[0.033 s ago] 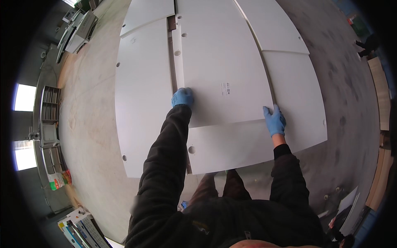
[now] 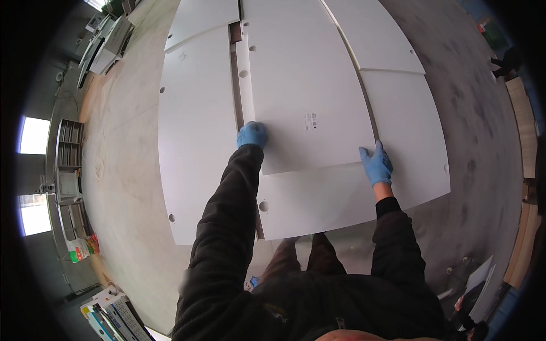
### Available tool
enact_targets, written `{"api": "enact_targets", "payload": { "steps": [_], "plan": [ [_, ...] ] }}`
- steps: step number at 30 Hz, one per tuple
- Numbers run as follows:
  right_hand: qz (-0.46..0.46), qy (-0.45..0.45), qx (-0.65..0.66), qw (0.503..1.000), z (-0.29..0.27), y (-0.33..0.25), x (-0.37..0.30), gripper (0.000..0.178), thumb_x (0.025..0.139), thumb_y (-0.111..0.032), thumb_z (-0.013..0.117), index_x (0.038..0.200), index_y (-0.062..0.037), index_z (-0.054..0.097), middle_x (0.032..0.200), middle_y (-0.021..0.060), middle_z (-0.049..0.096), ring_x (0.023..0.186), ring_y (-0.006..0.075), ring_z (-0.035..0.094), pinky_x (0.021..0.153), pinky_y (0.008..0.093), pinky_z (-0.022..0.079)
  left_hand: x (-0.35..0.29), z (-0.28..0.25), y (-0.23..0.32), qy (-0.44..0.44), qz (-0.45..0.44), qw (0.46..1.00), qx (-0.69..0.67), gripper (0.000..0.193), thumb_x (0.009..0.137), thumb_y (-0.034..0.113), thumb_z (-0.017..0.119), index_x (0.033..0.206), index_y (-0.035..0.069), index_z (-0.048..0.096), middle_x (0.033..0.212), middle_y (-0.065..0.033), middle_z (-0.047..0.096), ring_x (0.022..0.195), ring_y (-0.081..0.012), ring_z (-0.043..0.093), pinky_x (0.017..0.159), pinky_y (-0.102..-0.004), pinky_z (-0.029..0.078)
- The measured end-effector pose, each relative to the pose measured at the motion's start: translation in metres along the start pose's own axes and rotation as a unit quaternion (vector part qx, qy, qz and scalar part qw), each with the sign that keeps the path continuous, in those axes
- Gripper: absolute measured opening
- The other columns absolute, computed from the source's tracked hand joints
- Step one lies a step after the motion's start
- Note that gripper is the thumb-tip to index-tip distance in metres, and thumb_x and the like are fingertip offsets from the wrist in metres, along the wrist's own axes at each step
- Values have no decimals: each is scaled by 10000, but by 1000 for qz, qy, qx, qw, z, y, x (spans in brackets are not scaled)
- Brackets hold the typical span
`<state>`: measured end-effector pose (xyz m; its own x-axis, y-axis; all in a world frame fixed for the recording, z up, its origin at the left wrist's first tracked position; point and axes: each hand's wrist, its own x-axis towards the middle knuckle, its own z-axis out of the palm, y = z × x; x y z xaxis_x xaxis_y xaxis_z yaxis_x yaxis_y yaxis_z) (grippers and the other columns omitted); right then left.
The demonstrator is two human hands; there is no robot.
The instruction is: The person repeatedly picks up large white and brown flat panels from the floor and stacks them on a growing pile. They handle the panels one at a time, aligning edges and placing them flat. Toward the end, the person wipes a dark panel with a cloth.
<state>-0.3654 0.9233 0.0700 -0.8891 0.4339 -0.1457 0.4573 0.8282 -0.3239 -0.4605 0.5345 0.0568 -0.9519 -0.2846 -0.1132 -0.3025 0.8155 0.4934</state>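
Note:
Several large white panels lie flat on the grey floor. The top white panel (image 2: 307,85) carries a small label sticker (image 2: 310,120) and rests on a wider panel (image 2: 318,199) with round holes. My left hand (image 2: 252,135), in a blue glove, grips the top panel's left edge near its front corner. At the panel's front right corner my right hand (image 2: 376,165), also gloved, holds on with the thumb on top and the fingers along the edge. Both arms wear dark sleeves. My knees are just behind the lower panel's front edge.
Another white panel (image 2: 193,131) lies to the left and two more (image 2: 398,113) to the right. Shelving (image 2: 68,165) and boxes (image 2: 114,310) line the left wall. Wooden boards (image 2: 520,170) stand at the right. A person's feet (image 2: 503,59) show at the far right.

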Motion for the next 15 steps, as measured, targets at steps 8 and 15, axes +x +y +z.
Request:
{"api": "enact_targets", "payload": {
  "steps": [8, 15],
  "plan": [
    [-337, 32, -109, 935, 32, -49, -46, 943, 732, -651, 747, 1496, -157, 500, 1653, 180, 258, 1526, 448, 179, 1186, 664, 165, -90, 17, -10, 100, 133, 964, -206, 373, 1059, 223, 456, 1343, 3, 554, 1264, -238, 630, 1163, -428, 606, 1003, -482, 484],
    [-332, 6, -109, 937, 47, -46, -23, 961, 694, -649, 793, 1497, -208, 503, 1663, 165, 206, 1520, 481, 129, 1146, 736, 145, -112, 7, 13, 169, 243, 943, -154, 584, 1041, 291, 489, 1516, -36, 396, 1522, -256, 470, 1367, -435, 489, 1147, -477, 385]
  ]
}}
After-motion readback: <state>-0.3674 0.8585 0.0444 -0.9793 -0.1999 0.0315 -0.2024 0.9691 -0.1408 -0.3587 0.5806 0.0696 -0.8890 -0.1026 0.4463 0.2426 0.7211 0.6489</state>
